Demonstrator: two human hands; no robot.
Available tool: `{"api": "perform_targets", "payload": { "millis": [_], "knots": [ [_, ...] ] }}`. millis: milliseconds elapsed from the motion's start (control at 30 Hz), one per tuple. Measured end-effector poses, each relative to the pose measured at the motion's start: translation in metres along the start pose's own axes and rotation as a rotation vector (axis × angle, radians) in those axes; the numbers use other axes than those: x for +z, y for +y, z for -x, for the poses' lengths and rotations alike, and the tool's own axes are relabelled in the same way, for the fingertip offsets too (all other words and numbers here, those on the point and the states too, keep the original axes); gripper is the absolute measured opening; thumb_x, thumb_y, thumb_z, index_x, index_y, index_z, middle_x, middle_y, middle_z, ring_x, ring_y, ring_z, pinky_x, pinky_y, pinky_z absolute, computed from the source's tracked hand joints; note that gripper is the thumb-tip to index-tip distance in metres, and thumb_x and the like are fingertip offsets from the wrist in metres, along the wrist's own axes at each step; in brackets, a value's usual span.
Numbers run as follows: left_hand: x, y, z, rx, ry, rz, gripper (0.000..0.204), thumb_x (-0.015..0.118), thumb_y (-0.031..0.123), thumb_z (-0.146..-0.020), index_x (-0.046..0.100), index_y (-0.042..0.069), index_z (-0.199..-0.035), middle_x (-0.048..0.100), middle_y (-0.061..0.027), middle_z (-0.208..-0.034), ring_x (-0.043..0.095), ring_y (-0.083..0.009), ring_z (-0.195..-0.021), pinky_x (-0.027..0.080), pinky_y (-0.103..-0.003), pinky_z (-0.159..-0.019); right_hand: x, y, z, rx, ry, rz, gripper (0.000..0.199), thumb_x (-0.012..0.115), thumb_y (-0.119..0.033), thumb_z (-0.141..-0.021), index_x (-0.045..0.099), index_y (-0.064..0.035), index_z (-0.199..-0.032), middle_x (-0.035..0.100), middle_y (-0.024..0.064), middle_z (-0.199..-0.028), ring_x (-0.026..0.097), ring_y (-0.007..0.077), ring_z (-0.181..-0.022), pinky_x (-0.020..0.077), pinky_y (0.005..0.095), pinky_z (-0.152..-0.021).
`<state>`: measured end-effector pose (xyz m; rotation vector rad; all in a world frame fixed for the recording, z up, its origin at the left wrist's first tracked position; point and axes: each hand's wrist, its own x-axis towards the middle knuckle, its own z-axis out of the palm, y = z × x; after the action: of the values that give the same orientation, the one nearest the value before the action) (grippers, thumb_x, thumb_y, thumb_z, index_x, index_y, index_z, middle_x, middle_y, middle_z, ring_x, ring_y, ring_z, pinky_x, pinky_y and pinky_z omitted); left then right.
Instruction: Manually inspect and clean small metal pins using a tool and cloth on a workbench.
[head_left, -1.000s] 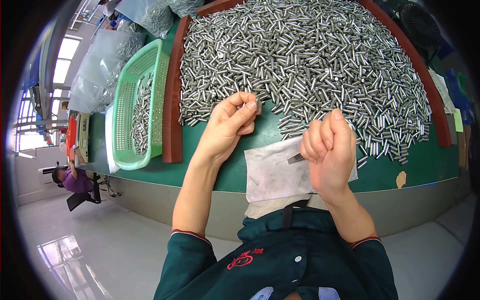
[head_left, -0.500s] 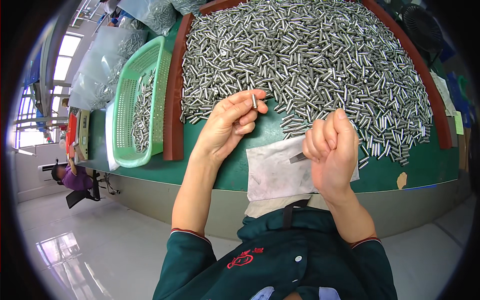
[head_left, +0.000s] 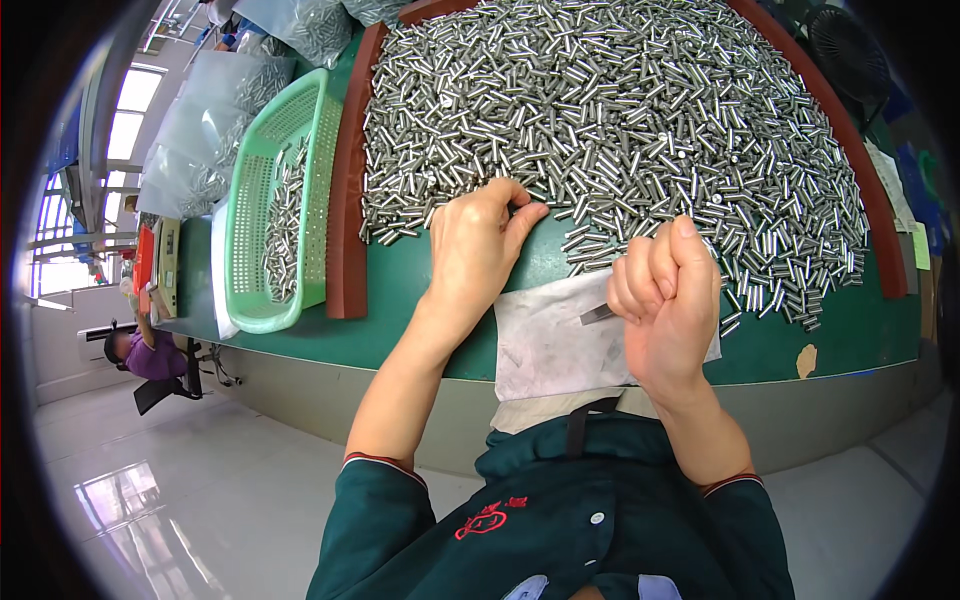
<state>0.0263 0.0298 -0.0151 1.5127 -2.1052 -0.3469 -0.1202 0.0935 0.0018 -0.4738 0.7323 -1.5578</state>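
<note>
Short shiny metal pins lie heaped across the green table. At the near edge of this heap is my left hand, back upward, fingers bent and thumb drawn in toward them. Whatever it pinches is hidden behind the fingers. My right hand is closed in a loose fist, palm side up. A flat grey metal strip sticks out of it on the left; its other end is hidden in the fist. Under that hand a stained whitish cloth lies over the table's front edge.
Dark red bars border the heap left and right. Left of it stands a green plastic basket with pins inside. Clear bags of pins lie farther left. A black fan is at far right. Another person sits at far left.
My left hand has rolled from palm up, with a pin showing between its fingertips, to back up against the heap; that pin is out of sight. My right hand is nearly unchanged.
</note>
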Motion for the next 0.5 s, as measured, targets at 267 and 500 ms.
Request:
{"api": "perform_targets", "payload": {
  "millis": [267, 500],
  "knots": [
    [-0.017, -0.017, -0.002, -0.439, -0.197, 1.271, 0.012, 0.052, 0.013, -0.083, 0.054, 0.001, -0.084, 0.044, 0.0025, -0.058, 0.032, -0.0029, -0.047, 0.027, -0.016, -0.042, -0.003, 0.001, 0.0, -0.004, -0.007, 0.003, 0.04, 0.029, -0.026, -0.091, 0.025, -0.013, -0.052, 0.023, -0.0028, -0.042, 0.016, 0.0065, -0.036, 0.0165, 0.0225, -0.035],
    [-0.019, -0.028, 0.001, -0.568, -0.32, 1.634, 0.008, 0.052, 0.005, -0.079, 0.053, 0.003, -0.087, 0.055, -0.0083, -0.074, 0.032, -0.0025, -0.048, 0.028, -0.015, -0.043, -0.001, 0.001, 0.001, -0.018, -0.013, 0.004, 0.04, 0.029, -0.025, -0.091, 0.025, -0.013, -0.053, 0.023, -0.0028, -0.042, 0.016, 0.0064, -0.037, 0.0166, 0.0224, -0.036]
  ]
}}
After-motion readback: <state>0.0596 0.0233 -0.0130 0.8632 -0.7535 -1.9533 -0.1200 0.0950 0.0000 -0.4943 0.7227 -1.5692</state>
